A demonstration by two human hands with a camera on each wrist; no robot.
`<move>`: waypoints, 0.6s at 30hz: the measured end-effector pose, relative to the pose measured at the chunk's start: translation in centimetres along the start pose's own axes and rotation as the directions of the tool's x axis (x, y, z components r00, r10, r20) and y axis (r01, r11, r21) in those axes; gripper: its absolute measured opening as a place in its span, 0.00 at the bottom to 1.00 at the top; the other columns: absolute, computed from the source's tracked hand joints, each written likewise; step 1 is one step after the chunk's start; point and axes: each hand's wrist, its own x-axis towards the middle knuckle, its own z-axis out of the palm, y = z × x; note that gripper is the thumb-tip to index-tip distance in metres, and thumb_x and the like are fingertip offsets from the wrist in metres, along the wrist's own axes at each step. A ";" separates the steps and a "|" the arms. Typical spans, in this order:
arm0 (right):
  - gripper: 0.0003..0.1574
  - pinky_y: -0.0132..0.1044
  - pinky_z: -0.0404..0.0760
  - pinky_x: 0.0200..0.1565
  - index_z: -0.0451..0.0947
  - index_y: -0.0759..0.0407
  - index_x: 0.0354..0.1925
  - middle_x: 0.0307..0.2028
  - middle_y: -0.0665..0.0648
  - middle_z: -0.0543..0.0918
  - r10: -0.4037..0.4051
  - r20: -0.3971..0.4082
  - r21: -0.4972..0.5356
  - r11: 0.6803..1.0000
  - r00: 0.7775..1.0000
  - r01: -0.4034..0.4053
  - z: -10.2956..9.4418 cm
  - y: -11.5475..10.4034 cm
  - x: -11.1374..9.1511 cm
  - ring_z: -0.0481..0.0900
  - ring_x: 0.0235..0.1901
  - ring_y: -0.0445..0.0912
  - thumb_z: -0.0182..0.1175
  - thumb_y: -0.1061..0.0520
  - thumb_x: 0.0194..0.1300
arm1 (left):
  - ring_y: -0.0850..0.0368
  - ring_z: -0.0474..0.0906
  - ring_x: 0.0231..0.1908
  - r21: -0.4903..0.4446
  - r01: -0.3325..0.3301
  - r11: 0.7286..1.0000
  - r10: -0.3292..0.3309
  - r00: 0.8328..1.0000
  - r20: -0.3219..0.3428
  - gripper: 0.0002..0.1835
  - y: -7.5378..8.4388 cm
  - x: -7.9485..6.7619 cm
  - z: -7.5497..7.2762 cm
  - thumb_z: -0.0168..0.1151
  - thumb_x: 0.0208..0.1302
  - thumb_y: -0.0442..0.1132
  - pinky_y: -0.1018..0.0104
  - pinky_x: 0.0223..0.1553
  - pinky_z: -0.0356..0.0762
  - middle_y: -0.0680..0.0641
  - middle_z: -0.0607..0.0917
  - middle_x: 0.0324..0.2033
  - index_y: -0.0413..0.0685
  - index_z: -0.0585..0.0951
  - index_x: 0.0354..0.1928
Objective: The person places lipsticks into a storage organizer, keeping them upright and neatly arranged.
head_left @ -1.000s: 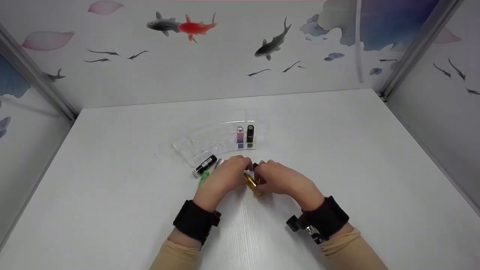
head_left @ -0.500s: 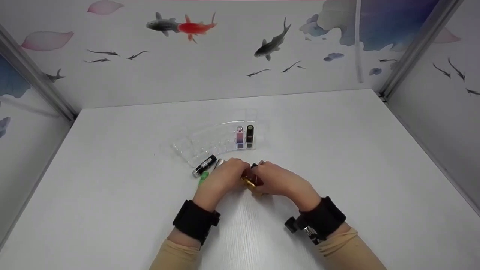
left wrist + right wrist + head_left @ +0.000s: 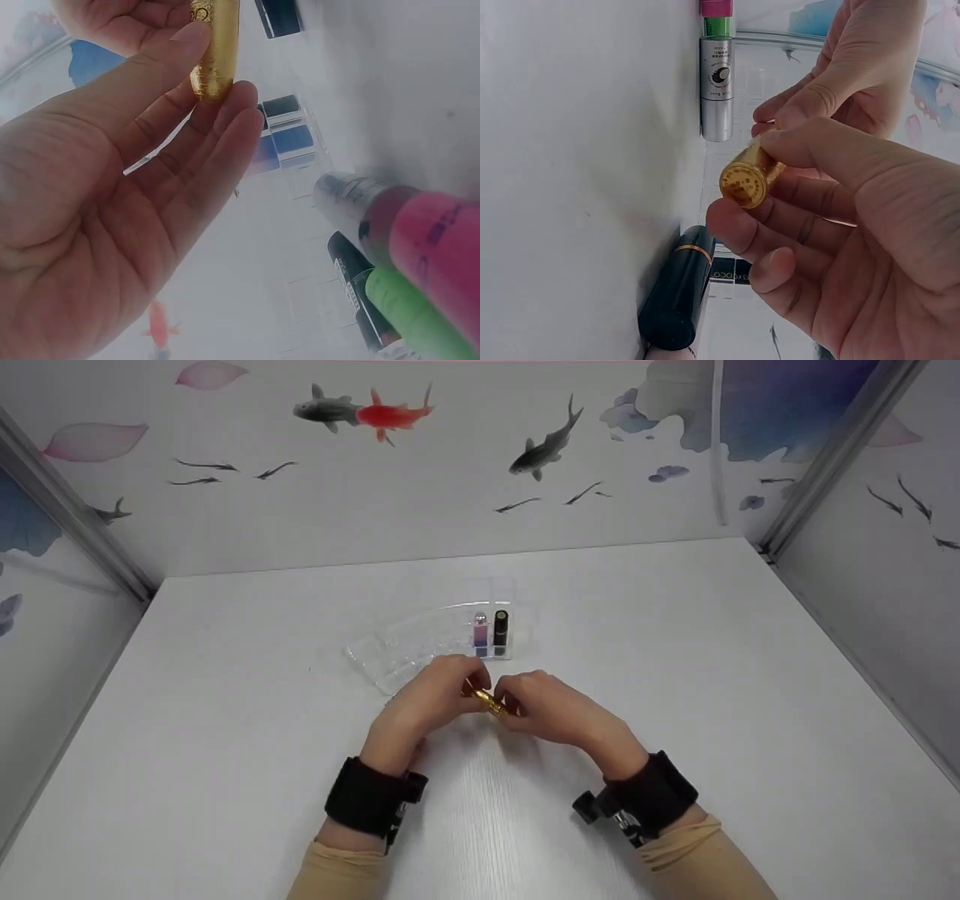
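A gold lipstick tube [image 3: 491, 703] is held between both hands, just in front of a clear plastic organizer [image 3: 420, 624]. My left hand [image 3: 427, 696] pinches its rounded end between thumb and fingertips, as the left wrist view shows on the gold surface [image 3: 217, 60]. At the flat, stamped base [image 3: 744, 184], my right hand [image 3: 564, 711] grips with thumb and fingers. In the organizer's right end stand a pink-and-blue lipstick [image 3: 481, 631] and a black lipstick [image 3: 501, 628].
Beside the left hand lie a pink tube [image 3: 442, 240], a green tube [image 3: 409, 307] and a black tube [image 3: 356, 281]. A silver tube [image 3: 718, 82] and a black tube with a gold band [image 3: 679, 289] show in the right wrist view. Printed panels surround the white table [image 3: 750, 675].
The gold tube has moved up and to the left with the hands. The left hand has shifted forward and left, covering the loose tubes in the head view.
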 end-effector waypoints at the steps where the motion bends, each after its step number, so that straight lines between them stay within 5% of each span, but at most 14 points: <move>1: 0.04 0.33 0.78 0.34 0.82 0.66 0.42 0.30 0.54 0.84 -0.007 -0.021 0.008 1.000 1.000 0.007 0.0 0.0 0.0 0.76 0.29 0.41 0.65 0.66 0.68 | 0.50 0.84 0.44 -0.020 0.013 1.000 -0.013 1.000 -0.010 0.09 0.0 0.0 -0.1 0.75 0.63 0.31 0.58 0.49 0.82 0.44 0.87 0.40 0.38 0.84 0.42; 12: 0.12 0.40 0.86 0.40 0.81 0.65 0.52 0.42 0.57 0.88 0.050 -0.282 0.131 0.991 0.958 -0.013 -0.1 -0.1 0.5 0.85 0.37 0.47 0.65 0.64 0.72 | 0.51 0.88 0.47 -0.255 0.023 0.967 -0.080 0.973 -0.215 0.17 0.1 0.3 -0.8 0.72 0.67 0.31 0.60 0.51 0.86 0.43 0.88 0.48 0.40 0.80 0.55; 18: 0.23 0.39 0.84 0.37 0.77 0.64 0.65 0.47 0.58 0.90 0.007 -0.386 0.125 0.991 0.922 0.044 0.1 -0.1 0.6 0.88 0.43 0.50 0.63 0.65 0.74 | 0.50 0.89 0.44 -0.206 -0.039 0.978 -0.039 0.931 -0.362 0.18 -0.1 0.3 -0.6 0.71 0.69 0.35 0.55 0.50 0.86 0.45 0.90 0.48 0.45 0.81 0.58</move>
